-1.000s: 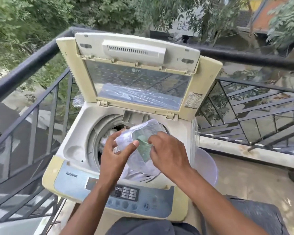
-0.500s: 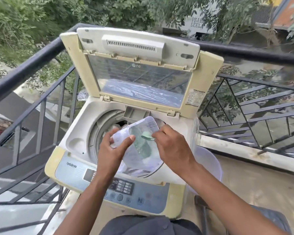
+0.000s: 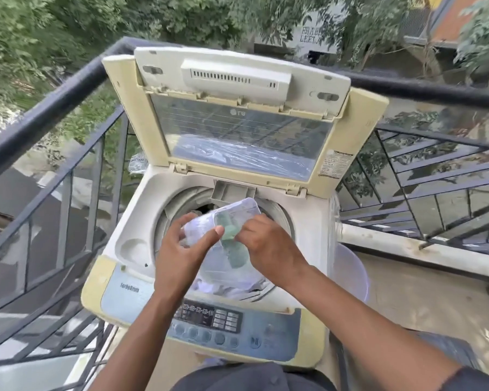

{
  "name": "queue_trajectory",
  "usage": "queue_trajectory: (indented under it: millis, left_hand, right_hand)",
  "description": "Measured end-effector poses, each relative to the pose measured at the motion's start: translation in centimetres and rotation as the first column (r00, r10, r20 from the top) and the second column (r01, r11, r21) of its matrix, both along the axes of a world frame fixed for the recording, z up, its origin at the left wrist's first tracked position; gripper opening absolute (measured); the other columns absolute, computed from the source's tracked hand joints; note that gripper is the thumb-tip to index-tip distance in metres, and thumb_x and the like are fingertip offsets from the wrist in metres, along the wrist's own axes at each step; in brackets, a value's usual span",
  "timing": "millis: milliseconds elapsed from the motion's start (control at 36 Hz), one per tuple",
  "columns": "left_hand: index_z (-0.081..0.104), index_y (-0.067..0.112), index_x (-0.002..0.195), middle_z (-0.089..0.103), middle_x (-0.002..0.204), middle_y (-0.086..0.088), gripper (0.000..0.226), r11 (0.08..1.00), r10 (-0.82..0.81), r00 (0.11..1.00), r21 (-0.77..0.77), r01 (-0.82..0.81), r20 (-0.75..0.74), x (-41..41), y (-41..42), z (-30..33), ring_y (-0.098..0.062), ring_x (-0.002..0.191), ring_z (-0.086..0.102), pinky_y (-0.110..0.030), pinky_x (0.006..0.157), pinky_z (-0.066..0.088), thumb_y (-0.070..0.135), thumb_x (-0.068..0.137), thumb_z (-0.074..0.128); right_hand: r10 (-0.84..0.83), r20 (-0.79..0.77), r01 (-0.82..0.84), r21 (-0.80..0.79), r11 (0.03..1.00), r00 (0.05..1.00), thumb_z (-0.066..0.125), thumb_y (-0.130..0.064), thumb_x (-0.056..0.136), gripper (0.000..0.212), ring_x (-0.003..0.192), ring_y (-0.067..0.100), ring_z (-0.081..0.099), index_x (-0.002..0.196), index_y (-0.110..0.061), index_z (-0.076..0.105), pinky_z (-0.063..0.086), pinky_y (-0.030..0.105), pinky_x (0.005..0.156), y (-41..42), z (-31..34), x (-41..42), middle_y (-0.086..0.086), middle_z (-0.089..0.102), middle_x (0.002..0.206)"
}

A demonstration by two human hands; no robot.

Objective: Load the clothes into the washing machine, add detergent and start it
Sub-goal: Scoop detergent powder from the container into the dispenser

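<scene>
Blue-grey control panel [image 3: 209, 325] nearest, its labels too blurred to read, partly covered by the forearms. Left hand [image 3: 181, 252] pinches the clear detergent pouch [image 3: 226, 235] at its upper left edge; right hand [image 3: 268, 246] pinches the top right, fingertips hidden behind the plastic. Pouch held over the washing machine [image 3: 130, 221] drum, green contents indistinct. Clothes [image 3: 226, 286] mostly hidden beneath. Lid [image 3: 237, 131] raised; black railing [image 3: 54, 100] behind
</scene>
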State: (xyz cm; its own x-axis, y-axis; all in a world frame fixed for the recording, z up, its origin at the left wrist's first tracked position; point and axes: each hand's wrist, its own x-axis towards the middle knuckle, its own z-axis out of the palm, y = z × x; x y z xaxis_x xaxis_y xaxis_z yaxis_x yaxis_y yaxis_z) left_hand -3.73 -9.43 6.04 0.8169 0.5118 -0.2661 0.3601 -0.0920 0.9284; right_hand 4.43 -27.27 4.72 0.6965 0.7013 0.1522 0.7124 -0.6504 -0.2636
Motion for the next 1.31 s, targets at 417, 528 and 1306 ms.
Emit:
queue_trajectory:
  millis: [417,528,1306]
  left_hand:
    - [0.063,0.05,0.131,0.067,0.13,0.022,0.085,0.992,-0.058,0.997,0.108,0.062,-0.044,0.5,4.9,-0.3,-0.01,0.127,0.061,-0.052,0.108,0.054,0.086,0.056,0.079]
    - [0.063,0.047,0.133,0.067,0.127,0.023,0.086,0.988,-0.09,0.993,0.122,0.099,-0.076,0.4,6.2,-0.5,-0.009,0.126,0.061,-0.048,0.111,0.051,0.086,0.057,0.077]
    - [0.062,0.031,0.139,0.064,0.139,-0.007,0.1,0.974,-0.031,0.98,-0.225,-0.014,-0.198,3.9,11.3,-4.3,-0.038,0.127,0.063,-0.038,0.069,0.059,0.08,0.054,0.081]
  right_hand:
    - [-0.382,-0.488,0.422,-0.03,0.906,0.785,0.077,-0.015,0.086,0.014,0.092,0.014,0.072,0.097,-0.021,0.084,0.049,0.017,0.081,5.4,3.0,-1.4,-0.002,0.08,0.095]
    - [-0.421,-0.554,0.491,-0.025,0.871,0.719,0.079,-0.011,0.082,0.014,0.089,0.009,0.073,0.091,-0.021,0.085,0.049,0.016,0.077,6.0,2.8,-1.3,-0.005,0.08,0.092]
    - [-0.062,-0.99,0.974,0.113,0.197,0.128,0.078,0.002,0.086,0.007,0.065,0.019,0.069,0.093,0.0,0.079,0.059,0.026,0.06,5.5,-0.1,-0.8,0.015,0.075,0.076]
